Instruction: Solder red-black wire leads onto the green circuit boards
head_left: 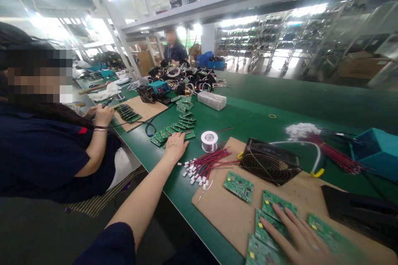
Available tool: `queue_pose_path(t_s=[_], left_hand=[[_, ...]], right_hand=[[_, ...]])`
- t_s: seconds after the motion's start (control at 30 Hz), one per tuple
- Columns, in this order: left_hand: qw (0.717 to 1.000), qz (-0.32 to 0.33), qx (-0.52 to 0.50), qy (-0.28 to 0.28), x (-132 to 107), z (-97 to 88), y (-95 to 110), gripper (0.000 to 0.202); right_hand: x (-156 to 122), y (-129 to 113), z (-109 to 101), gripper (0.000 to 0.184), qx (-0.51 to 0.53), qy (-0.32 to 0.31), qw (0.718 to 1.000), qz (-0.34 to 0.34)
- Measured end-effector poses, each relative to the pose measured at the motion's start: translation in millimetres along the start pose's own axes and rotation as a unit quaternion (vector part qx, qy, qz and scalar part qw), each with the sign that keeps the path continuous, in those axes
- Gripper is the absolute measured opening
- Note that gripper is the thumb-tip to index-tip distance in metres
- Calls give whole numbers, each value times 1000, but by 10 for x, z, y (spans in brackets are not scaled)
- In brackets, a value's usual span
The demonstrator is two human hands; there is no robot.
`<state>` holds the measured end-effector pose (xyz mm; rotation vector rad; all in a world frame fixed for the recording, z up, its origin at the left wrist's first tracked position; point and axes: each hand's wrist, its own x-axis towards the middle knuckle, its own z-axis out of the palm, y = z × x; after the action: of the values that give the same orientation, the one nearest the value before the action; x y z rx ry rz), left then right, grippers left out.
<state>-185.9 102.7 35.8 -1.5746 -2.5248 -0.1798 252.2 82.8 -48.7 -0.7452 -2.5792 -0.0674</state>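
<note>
My left hand [176, 147] reaches across the table and rests on a row of overlapping green circuit boards [160, 136]. Its thumb is apart from the fingers, and the fingertips are partly hidden. My right hand [300, 236], fingers spread, lies over several circuit boards [270, 230] with yellow stickers at the lower right, touching them. One more circuit board [239, 186] lies apart on the brown work board [214, 213]. Between my hands are a bundle of red and black wires with white connectors [202, 165] and a spool of solder wire [209, 141].
A black fan [270, 161] stands on the work board, with a teal device [376, 153] and more wires [337, 155] beyond. A co-worker [43, 140] sits at left beside boards. Behind are a bubble-wrapped block [212, 100], a heap of wired parts [186, 76] and an overhead shelf [248, 2].
</note>
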Motion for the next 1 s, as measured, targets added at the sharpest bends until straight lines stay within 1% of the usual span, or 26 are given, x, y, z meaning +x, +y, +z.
queue_pose_path(t_s=[0.1,0.2,0.33,0.43,0.57,0.7,0.8,0.9,1.0], left_hand=[[1000,7,19,-18,46,33,-20,29],[999,21,35,-33,25,31,-67,29],[996,34,60,-50,-17,-26,-93,29],[995,35,80,-56,-9,-84,-62,28],[993,12,105,-54,-14,-130,39,28],[990,-23,122,-67,-109,-140,106,28],[989,-30,119,-87,-178,-159,67,29],[989,-21,95,-108,-201,-196,-5,29],[993,-18,59,-104,-218,-244,-45,27]], right_hand=[[45,-42,-71,68,1,-1,1000,2],[64,-66,-98,68,12,-11,1000,17],[55,-82,-112,70,21,-23,999,23],[48,-99,-118,73,15,-22,999,26],[51,-107,-111,71,11,-21,999,28],[70,-110,-144,68,-5,-24,1000,12],[94,-125,-194,66,-12,-24,1000,3],[112,-140,-221,64,-10,-20,1000,2],[111,-143,-208,59,2,-20,1000,13]])
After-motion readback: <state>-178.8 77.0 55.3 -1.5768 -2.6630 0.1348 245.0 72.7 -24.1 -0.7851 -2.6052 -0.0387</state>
